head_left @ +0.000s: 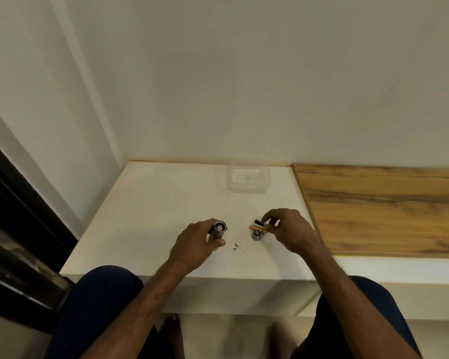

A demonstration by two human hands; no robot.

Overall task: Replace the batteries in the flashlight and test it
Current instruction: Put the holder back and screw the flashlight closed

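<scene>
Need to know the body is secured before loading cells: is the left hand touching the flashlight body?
Touching. The head view shows the left hand wrapped around the flashlight body, thumb across it, open end up.

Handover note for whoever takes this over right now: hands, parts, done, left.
Left hand: holds the flashlight body upright on the table, open end up.
Right hand: fingertips on a battery lying on the table; grip looks closed on it.
End cap sits off, just below the battery. Clear tub at the back, untouched.
Done: cap off.
Left: load batteries, refit cap, test. Can't tell which cells are new.
</scene>
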